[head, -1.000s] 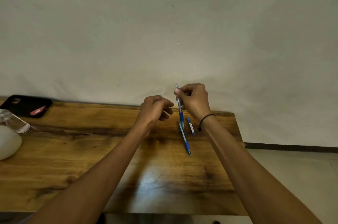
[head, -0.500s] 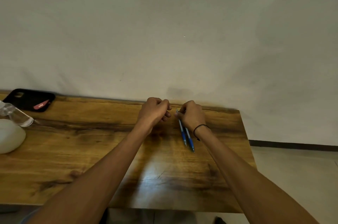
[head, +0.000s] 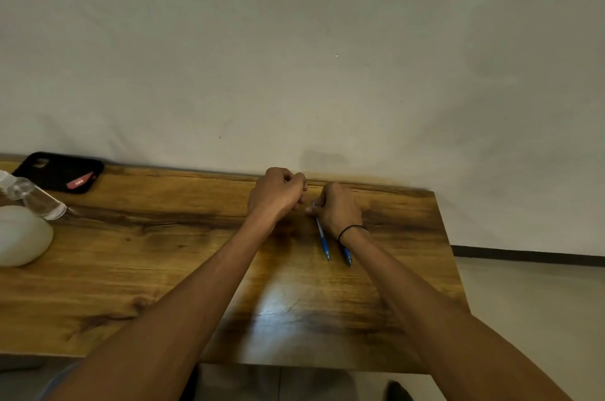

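Observation:
Two blue pens lie on the wooden table [head: 163, 269] near its far right part. My right hand [head: 337, 207], with a black band on the wrist, pinches the upper end of one blue pen [head: 322, 238], which lies flat on the wood. The second blue pen [head: 346, 256] lies beside it, half hidden under my right wrist. My left hand [head: 276, 191] hovers just left of the right hand, its fingers curled into a loose fist; whether it holds anything small is hidden.
A black phone case [head: 60, 171] with a red tag lies at the far left by the wall. A clear bottle [head: 32, 196] and a white rounded object [head: 19, 235] sit at the left edge. The table ends at the right, with floor beyond.
My right hand has lowered the pen from upright in the air to flat on the table beside the other pen. Both hands moved toward the wall.

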Available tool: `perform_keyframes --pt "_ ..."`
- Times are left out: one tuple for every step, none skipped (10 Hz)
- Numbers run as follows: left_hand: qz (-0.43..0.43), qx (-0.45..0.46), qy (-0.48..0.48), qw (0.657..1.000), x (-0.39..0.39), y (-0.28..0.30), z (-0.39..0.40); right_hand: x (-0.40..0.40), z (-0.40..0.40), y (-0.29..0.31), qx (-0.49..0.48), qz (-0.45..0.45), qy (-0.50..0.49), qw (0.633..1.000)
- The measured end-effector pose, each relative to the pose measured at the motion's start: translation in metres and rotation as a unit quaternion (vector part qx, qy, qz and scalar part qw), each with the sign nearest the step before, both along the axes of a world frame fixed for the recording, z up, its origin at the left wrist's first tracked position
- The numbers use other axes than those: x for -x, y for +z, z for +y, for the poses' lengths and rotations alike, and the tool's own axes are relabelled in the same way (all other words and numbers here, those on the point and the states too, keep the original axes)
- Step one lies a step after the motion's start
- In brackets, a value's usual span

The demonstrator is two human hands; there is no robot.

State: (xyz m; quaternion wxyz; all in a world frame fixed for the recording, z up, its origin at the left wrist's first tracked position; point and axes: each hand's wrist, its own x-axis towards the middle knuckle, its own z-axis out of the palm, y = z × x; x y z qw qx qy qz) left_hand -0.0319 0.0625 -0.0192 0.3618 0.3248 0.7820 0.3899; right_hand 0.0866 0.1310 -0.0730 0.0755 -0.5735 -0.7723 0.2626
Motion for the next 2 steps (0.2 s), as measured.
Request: perform_keyframes --pt "0.008 0.0 0.0 1.0 0.0 0.0005 -0.0021 -0.0021 -0.0033 -0.0008 0.0 0.016 0.0 1.0" --pt "0.028 -0.005 -0.003 1.0 0.0008 0.0048 -0.0083 -0.0042 -0.0004 0.0036 -0.011 0.023 -0.004 1.0"
